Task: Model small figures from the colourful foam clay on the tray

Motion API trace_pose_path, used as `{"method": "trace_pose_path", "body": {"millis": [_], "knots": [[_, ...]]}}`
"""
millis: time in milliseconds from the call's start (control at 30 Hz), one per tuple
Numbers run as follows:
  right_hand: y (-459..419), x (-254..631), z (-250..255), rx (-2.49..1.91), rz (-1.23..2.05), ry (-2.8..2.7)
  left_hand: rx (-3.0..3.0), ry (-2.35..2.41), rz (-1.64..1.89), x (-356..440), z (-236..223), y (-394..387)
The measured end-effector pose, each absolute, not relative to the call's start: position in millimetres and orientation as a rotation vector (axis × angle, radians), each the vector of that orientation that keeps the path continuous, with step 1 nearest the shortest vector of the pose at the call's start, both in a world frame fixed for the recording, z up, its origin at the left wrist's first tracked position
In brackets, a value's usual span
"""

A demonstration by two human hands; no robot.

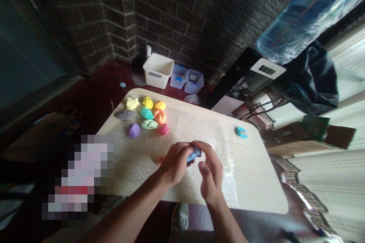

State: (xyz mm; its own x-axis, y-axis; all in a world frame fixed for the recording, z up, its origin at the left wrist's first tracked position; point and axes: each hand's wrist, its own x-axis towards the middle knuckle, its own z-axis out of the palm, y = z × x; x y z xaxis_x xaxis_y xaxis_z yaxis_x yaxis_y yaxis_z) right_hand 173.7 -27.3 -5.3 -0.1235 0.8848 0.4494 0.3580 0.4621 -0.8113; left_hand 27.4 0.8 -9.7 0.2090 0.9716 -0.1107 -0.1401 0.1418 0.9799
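Blue lump (194, 154) between both hands (177, 162), touching fingers.

Brick-walled room, water dispenser (268, 69), curtains (345, 129), storage bins (158, 70)

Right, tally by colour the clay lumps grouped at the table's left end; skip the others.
Yellow lumps: 2
Orange lumps: 2
Green lumps, teal included: 2
Purple lump: 1
Pink lump: 1
Grey lump: 1
Total: 9

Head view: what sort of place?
Likely a lived-in room, home or small workshop: brick-patterned wall, curtains, storage bins on the floor by the table.
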Motion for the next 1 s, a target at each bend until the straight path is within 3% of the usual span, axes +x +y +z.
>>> {"method": "trace_pose_path", "body": {"millis": [367, 633, 1000], "knots": [[-24, 173, -15, -1.145, 0.517, -1.727, 0.815, 0.901, 1.010, 33, -3, 5], [-10, 189, -16, -1.199, 0.792, -1.205, 0.831, 0.799, 1.179, 29, 2, 17], [-4, 200, -21, -1.112, 0.986, -1.064, 0.936, 0.735, 1.224, 28, -2, 14]]}}
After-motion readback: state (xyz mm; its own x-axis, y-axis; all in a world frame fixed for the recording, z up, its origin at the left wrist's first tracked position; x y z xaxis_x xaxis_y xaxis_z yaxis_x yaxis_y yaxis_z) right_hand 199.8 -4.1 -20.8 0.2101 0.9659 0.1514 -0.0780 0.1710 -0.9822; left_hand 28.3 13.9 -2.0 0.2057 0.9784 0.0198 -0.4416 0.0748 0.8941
